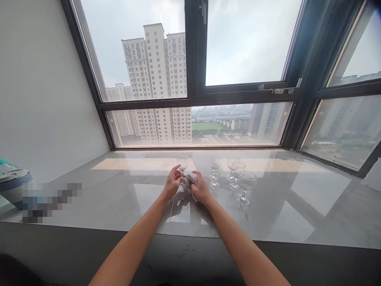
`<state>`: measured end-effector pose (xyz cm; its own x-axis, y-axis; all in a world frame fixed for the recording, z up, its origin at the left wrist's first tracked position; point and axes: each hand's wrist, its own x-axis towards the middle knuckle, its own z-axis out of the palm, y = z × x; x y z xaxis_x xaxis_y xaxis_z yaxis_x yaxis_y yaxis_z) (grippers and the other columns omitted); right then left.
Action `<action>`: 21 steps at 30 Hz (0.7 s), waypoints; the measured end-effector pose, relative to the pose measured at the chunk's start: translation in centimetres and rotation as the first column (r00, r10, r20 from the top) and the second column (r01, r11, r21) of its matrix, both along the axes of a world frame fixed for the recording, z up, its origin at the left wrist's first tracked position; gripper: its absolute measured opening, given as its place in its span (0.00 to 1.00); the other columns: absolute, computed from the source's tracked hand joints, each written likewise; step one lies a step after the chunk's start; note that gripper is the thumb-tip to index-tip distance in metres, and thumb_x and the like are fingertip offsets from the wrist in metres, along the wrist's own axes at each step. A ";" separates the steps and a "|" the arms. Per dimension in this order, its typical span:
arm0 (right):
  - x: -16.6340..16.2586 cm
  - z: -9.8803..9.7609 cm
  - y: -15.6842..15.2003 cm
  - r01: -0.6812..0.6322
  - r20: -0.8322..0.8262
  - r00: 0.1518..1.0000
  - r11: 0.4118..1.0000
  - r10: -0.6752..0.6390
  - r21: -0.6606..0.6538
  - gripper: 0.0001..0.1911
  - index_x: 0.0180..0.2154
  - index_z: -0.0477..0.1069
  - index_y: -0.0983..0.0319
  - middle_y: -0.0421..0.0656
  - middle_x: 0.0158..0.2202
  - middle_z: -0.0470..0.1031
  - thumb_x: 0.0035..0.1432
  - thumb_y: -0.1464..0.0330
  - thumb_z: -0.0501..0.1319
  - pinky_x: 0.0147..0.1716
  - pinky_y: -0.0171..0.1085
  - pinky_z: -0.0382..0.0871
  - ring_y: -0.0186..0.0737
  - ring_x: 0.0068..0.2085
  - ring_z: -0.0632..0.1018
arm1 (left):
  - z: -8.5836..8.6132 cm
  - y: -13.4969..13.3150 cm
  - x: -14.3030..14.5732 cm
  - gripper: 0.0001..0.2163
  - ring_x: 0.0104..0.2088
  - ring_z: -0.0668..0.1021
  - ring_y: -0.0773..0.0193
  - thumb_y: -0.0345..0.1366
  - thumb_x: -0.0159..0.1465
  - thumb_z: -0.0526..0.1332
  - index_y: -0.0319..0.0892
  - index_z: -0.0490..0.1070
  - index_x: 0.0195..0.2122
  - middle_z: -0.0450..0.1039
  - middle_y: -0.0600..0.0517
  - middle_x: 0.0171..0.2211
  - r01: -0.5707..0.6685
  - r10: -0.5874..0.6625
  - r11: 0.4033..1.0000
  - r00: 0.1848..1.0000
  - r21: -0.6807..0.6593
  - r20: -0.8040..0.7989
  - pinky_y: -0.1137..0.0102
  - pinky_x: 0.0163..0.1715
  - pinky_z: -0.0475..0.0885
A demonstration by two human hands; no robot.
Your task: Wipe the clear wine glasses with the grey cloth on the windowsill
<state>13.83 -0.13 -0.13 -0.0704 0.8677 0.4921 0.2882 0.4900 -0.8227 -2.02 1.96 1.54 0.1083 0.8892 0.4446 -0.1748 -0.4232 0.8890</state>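
Both my arms reach out over a glossy grey stone window ledge (282, 206). My left hand (172, 185) pinches the stem of a clear wine glass (182, 162) that stands upright just beyond it. My right hand (201, 189) is closed round a small grey cloth (188, 182) bunched between the two hands, against the glass's base. To the right stand several other clear stemmed glasses: a pair (214, 171) close to my right hand, another (236, 173) further right, and the largest (245, 186) nearest me.
A large dark-framed window (195, 95) runs along the back of the ledge, with high-rise buildings outside. A white wall (41, 99) closes the left side. A round blue-and-grey container (13, 184) sits at the far left. The ledge's dark front edge (190, 254) lies below my arms.
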 end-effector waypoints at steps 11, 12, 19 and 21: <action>-0.8 2.0 -1.6 -0.414 -0.411 0.859 0.886 0.305 -0.208 0.34 0.57 0.55 0.58 0.35 0.28 0.72 0.50 0.64 0.63 0.25 0.34 0.64 0.35 0.25 0.71 | 0.0 0.5 -0.8 0.29 0.33 0.76 0.67 0.35 0.54 0.67 0.48 0.59 0.55 0.69 0.55 0.34 -0.075 0.089 0.992 0.984 -0.098 0.155 0.70 0.34 0.72; -0.8 2.0 -1.5 -0.379 -0.399 0.874 0.904 0.278 -0.201 0.33 0.57 0.55 0.58 0.35 0.28 0.72 0.50 0.64 0.62 0.26 0.34 0.64 0.35 0.25 0.71 | 0.1 0.6 -0.8 0.28 0.33 0.76 0.67 0.35 0.54 0.66 0.47 0.59 0.56 0.69 0.55 0.34 -0.088 0.100 0.992 0.985 -0.090 0.142 0.69 0.35 0.72; -0.4 1.0 -1.2 0.017 0.039 0.999 0.999 -0.019 0.038 0.32 0.58 0.58 0.55 0.45 0.47 0.75 0.51 0.64 0.64 0.51 0.50 0.66 0.47 0.49 0.74 | 0.7 0.5 -1.5 0.26 0.34 0.75 0.67 0.33 0.57 0.61 0.47 0.58 0.57 0.66 0.55 0.35 -0.477 0.476 0.878 0.879 0.034 0.035 0.68 0.35 0.72; -0.3 1.0 -1.3 0.063 0.026 0.998 0.994 -0.065 0.090 0.36 0.59 0.57 0.55 0.47 0.54 0.71 0.50 0.60 0.67 0.56 0.52 0.62 0.50 0.56 0.71 | 0.5 0.2 -1.3 0.25 0.35 0.74 0.66 0.32 0.58 0.60 0.48 0.59 0.57 0.65 0.55 0.35 -0.464 0.477 0.868 0.878 0.179 -0.035 0.67 0.38 0.72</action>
<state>13.52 -1.43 0.91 -0.0315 0.8237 0.5662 0.3441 0.5408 -0.7675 -3.28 2.15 2.08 -0.2658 0.7604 0.5925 0.1459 -0.5758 0.8044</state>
